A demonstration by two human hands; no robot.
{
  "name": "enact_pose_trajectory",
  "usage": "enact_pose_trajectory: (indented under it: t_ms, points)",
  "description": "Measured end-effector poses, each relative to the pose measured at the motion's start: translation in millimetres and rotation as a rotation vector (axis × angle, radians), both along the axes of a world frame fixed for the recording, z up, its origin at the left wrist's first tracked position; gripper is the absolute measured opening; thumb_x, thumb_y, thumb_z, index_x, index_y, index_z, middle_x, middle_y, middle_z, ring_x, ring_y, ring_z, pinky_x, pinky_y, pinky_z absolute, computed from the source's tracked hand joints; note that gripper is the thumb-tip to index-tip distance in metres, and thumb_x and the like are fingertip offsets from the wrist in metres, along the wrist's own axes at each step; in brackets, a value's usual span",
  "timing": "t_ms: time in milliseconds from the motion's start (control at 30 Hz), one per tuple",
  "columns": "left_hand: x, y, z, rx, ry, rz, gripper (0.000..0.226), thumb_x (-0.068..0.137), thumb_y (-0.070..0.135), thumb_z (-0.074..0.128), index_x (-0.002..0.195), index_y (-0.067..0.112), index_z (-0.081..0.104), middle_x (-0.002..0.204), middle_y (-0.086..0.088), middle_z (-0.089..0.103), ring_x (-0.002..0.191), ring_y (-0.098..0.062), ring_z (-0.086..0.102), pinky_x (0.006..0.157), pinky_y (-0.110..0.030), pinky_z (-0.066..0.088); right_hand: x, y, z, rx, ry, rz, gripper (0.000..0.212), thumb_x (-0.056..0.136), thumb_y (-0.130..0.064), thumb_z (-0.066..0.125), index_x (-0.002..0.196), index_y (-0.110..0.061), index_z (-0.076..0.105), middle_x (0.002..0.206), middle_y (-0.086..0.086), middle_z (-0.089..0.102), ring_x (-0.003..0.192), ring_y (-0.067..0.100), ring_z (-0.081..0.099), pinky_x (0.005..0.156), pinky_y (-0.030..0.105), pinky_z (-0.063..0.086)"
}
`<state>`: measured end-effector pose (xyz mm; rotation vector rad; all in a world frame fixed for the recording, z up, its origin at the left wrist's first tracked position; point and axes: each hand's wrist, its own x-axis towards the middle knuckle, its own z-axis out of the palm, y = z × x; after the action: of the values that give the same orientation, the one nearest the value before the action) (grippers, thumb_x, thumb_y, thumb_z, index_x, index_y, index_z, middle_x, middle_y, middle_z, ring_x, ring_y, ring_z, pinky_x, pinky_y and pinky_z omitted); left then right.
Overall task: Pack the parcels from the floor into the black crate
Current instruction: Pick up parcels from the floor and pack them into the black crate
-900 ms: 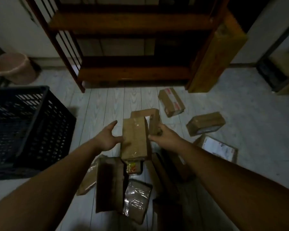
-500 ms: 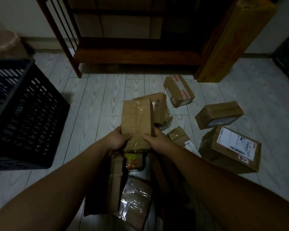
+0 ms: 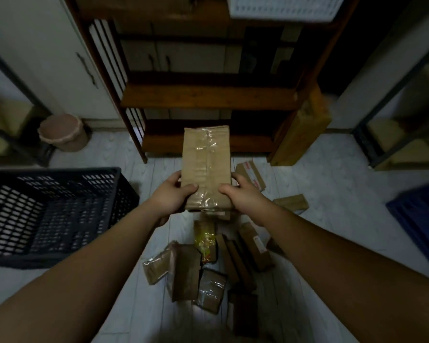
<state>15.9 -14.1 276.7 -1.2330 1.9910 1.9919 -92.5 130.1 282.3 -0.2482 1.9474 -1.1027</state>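
The left fingers [image 3: 175, 178] curl round the near left edge of the parcel [image 3: 206, 164], thumb pressed flat on its top face, and the right fingers [image 3: 238, 179] wrap the near right edge the same way, thumb on top, so the left hand [image 3: 169, 200] and right hand [image 3: 244, 196] clamp it between them. The parcel is a long, flat, brown cardboard box with clear glossy tape running down the middle of its top face and crinkled tape across the near end. It is held in the air, long axis pointing to twelve o'clock, above the pale plank floor [image 3: 332, 194]. Directly below, at six o'clock from the hands, lie the loose parcels [image 3: 183, 276] in a jumbled heap: brown boxes, taped packets and one with a yellow patch. More boxes lie at three o'clock. The black crate [image 3: 60, 172], lattice-walled and open-topped, stands on the floor at nine o'clock, well apart from the held parcel. At twelve o'clock stands a dark wooden shelf unit [image 3: 208, 97], with a tall cardboard carton [image 3: 300, 129] leaning at its right side. A pinkish waste bin [image 3: 62, 132] stands at ten o'clock, and a blue crate [image 3: 419, 219] shows at the three o'clock edge.
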Motion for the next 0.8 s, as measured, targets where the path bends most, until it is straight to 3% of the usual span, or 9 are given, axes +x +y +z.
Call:
enact_pose_trajectory:
  t_ms: [100,167,300,433,533,633,700,800]
  points:
    - [11,-9,94,-0.038,0.038,-0.007,0.057,0.089,0.025,0.062,0.14,0.024,0.037,0.107,0.001,0.06,0.093,-0.021,0.062,0.072,-0.035,0.054,14,-8,93,-0.006,0.041,-0.025,0.065,0.087,-0.036,0.06,0.144,-0.033,0.029,0.128,-0.001,0.053,0.098,0.016,0.058,0.091,0.041,0.052]
    - [18,-14,151,-0.059,0.071,-0.012,0.059,0.088,0.026,0.063,0.14,0.026,0.036,0.108,0.002,0.06,0.091,-0.021,0.062,0.067,-0.031,0.052,22,-12,149,-0.025,0.046,-0.046,0.068,0.085,-0.039,0.061,0.144,-0.036,0.027,0.129,0.0,0.054,0.101,0.02,0.06,0.09,0.044,0.053]
    - [31,-12,247,-0.023,0.162,0.038,0.049,0.092,0.025,0.057,0.135,0.038,0.037,0.105,0.004,0.062,0.089,-0.023,0.064,0.067,-0.036,0.053,40,-16,242,-0.088,0.116,-0.068,0.07,0.087,-0.035,0.059,0.146,-0.036,0.021,0.131,0.001,0.054,0.099,0.018,0.06,0.083,0.041,0.056]
    - [49,-6,310,-0.015,0.255,0.103,0.041,0.093,0.013,0.053,0.131,0.025,0.045,0.115,-0.007,0.062,0.095,-0.027,0.063,0.08,-0.048,0.055,53,-14,299,-0.122,0.184,-0.006,0.082,0.084,-0.036,0.065,0.148,-0.038,0.013,0.132,0.0,0.052,0.103,0.019,0.059,0.084,0.037,0.054]
    - [71,-4,346,-0.106,0.225,0.079,0.044,0.093,0.011,0.053,0.135,0.019,0.044,0.118,-0.009,0.062,0.102,-0.029,0.063,0.092,-0.049,0.051,60,-10,334,-0.179,0.347,-0.037,0.098,0.079,-0.032,0.072,0.15,-0.034,0.005,0.151,0.0,0.03,0.133,0.024,0.039,0.102,0.039,0.038]
    - [100,-5,377,-0.184,0.143,-0.047,0.048,0.092,0.012,0.054,0.137,0.025,0.043,0.108,-0.005,0.064,0.096,-0.026,0.066,0.086,-0.044,0.055,64,-7,367,-0.256,0.521,-0.094,0.101,0.08,-0.034,0.073,0.151,-0.033,0.002,0.159,-0.003,0.006,0.143,0.023,0.019,0.112,0.04,0.026]
    - [118,-8,393,-0.214,0.086,-0.134,0.047,0.092,0.013,0.054,0.136,0.027,0.045,0.108,-0.006,0.065,0.095,-0.025,0.067,0.081,-0.041,0.056,69,-7,380,-0.261,0.551,-0.046,0.089,0.081,-0.038,0.071,0.151,-0.031,0.015,0.156,0.0,0.018,0.137,0.022,0.03,0.109,0.039,0.032]
    - [142,-19,407,-0.264,0.075,-0.13,0.049,0.091,0.013,0.056,0.137,0.025,0.043,0.113,-0.005,0.063,0.094,-0.022,0.066,0.071,-0.033,0.056,88,-15,388,-0.248,0.56,0.016,0.055,0.085,-0.035,0.066,0.135,-0.024,0.045,0.128,0.001,0.055,0.102,0.014,0.053,0.083,0.029,0.045]
